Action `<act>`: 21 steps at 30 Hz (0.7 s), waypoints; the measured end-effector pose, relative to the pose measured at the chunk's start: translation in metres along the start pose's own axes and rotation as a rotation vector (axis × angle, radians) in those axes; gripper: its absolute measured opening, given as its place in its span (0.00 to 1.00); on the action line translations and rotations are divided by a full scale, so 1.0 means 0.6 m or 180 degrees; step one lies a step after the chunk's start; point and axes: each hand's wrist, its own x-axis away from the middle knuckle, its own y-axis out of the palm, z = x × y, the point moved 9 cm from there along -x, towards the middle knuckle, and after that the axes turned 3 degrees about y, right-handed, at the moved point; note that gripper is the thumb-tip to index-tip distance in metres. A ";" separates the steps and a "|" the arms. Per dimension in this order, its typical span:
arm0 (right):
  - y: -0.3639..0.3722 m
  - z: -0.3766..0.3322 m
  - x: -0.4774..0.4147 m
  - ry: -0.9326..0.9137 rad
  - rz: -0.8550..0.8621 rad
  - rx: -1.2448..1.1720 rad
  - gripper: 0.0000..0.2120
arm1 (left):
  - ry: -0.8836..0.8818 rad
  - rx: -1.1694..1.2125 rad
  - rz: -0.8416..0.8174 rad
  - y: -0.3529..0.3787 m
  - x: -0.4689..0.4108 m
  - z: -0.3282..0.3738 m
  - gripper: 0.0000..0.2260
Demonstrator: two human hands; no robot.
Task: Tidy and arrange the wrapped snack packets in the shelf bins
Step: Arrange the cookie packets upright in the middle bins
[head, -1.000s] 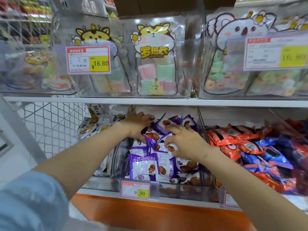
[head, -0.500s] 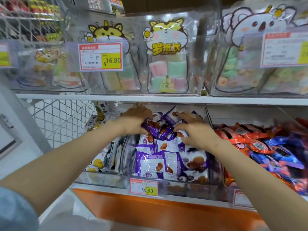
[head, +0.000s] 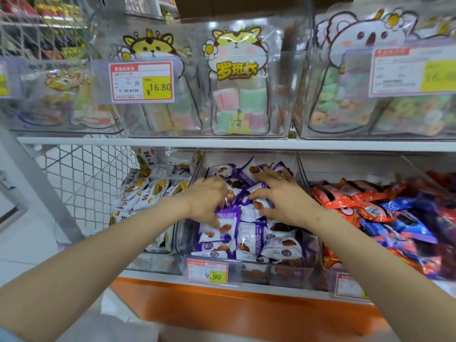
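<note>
Both hands are in the middle clear bin on the lower shelf, which is full of purple packets.
- Left hand: fingers curled down over the top edge of the front purple packet, gripping it. The packet stands near-upright just behind the bin's front wall.
- Right hand: fingers spread apart and flat on packets at the back of the pile, thumb pointing left. Nothing clamped.
- Edges: the left divider is just beside the left wrist and the right divider is near the right hand's outer edge. The upper shelf edge sits above the pile, with an open gap over the back packets.
- Neighbours: white-and-orange packets in the left bin, red and blue packets heaped in the right bin. The price tag is clipped on the front wall.
</note>
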 end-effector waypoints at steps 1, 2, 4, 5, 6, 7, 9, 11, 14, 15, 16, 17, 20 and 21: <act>-0.001 -0.003 0.003 -0.0001 -0.0005 -0.0041 0.21 | -0.0149 -0.0031 0.0305 -0.019 -0.002 -0.016 0.22; -0.003 -0.007 0.007 -0.0015 0.0012 -0.0093 0.22 | -0.0301 -0.0054 0.0546 -0.035 -0.002 -0.032 0.22; -0.005 -0.024 0.015 -0.0157 0.0088 -0.0110 0.22 | -0.0506 -0.0086 0.0636 -0.042 -0.007 -0.054 0.22; -0.002 -0.037 0.019 -0.0272 0.0078 -0.0087 0.22 | -0.0542 -0.0120 0.0610 -0.040 -0.011 -0.057 0.22; 0.006 -0.050 0.023 -0.0372 0.0011 -0.0057 0.22 | -0.0557 -0.0175 0.0620 -0.037 -0.014 -0.056 0.22; 0.018 -0.059 0.025 -0.0424 -0.0100 0.0001 0.23 | -0.0564 -0.0239 0.0692 -0.039 -0.015 -0.053 0.22; 0.046 -0.066 0.026 -0.0361 -0.0360 0.0282 0.29 | -0.0592 -0.0289 0.0877 -0.043 -0.011 -0.047 0.22; 0.066 -0.057 0.021 -0.0197 -0.0487 0.0634 0.37 | -0.0605 -0.0215 0.0987 -0.045 -0.003 -0.045 0.21; 0.067 -0.046 0.011 -0.0009 -0.0471 0.0623 0.41 | -0.0609 0.0070 0.0963 -0.038 0.008 -0.048 0.20; 0.065 -0.045 0.009 0.0007 -0.0466 0.0584 0.40 | -0.0603 0.0140 0.0975 -0.037 0.012 -0.048 0.20; 0.064 -0.047 0.008 -0.0002 -0.0468 0.0586 0.39 | -0.0599 0.0199 0.1011 -0.037 0.015 -0.048 0.20; 0.065 -0.050 0.008 -0.0026 -0.0485 0.0610 0.39 | -0.0609 0.0267 0.1064 -0.037 0.018 -0.049 0.21; 0.073 -0.059 0.012 -0.0091 -0.0559 0.0635 0.38 | -0.0788 0.0529 0.1165 -0.028 0.027 -0.052 0.22; 0.073 -0.061 0.013 -0.0100 -0.0539 0.0631 0.37 | -0.0853 0.0610 0.1201 -0.024 0.030 -0.051 0.22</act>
